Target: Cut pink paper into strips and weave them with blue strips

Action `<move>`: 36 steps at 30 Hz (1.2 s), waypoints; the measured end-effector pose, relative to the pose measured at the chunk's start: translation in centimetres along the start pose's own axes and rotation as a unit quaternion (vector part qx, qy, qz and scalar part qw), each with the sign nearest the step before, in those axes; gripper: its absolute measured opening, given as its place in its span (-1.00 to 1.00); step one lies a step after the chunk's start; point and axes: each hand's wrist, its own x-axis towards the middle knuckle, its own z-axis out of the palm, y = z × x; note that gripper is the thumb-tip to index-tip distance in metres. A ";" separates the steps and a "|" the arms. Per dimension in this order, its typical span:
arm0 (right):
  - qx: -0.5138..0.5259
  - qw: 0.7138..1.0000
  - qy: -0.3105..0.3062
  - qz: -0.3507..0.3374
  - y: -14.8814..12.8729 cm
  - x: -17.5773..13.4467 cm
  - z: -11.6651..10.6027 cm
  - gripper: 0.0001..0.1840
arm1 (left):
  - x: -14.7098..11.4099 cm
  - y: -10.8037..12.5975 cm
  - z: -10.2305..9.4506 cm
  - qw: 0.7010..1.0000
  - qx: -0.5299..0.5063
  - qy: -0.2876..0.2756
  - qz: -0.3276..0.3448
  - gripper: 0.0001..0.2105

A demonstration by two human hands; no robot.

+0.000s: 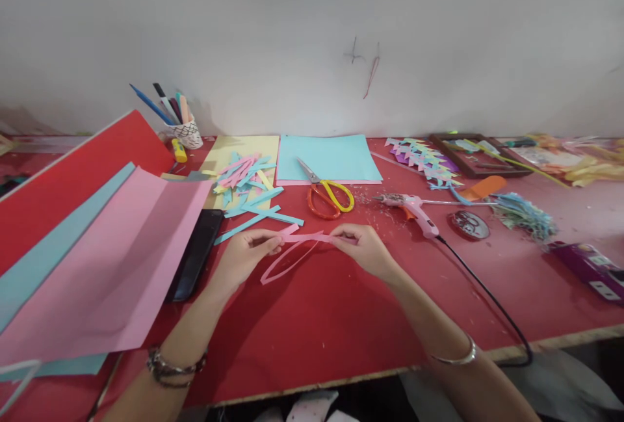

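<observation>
Purple thing (587, 271): way out at 3 o'clock from the pink strip (305, 237); the edge of the view chops it off, and I can't tell what it is.
Black flat thing (197, 256): at 9 o'clock (it looks like a phone), partly hidden under a big pink sheet (121, 266).
Covered bits: fingers hide parts of the strip, so I can't see how they meet.
Pink strip: thin, light pink and papery; straight between the hands over the red table (312, 344), with a long, skinny loop drooping toward 7 o'clock.
Left hand (251, 253): pinches the strip's 9 o'clock side.
Right hand (363, 250): pinches its 3 o'clock side, apart from the other hand.
Scissors (316, 179): near, at 1 o'clock.
</observation>
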 end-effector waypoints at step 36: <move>-0.030 0.997 0.064 -0.011 0.4 0.3 -1.4 -0.71 | 0.8 -0.3 -0.8 0.997 -0.028 0.074 0.006 -0.71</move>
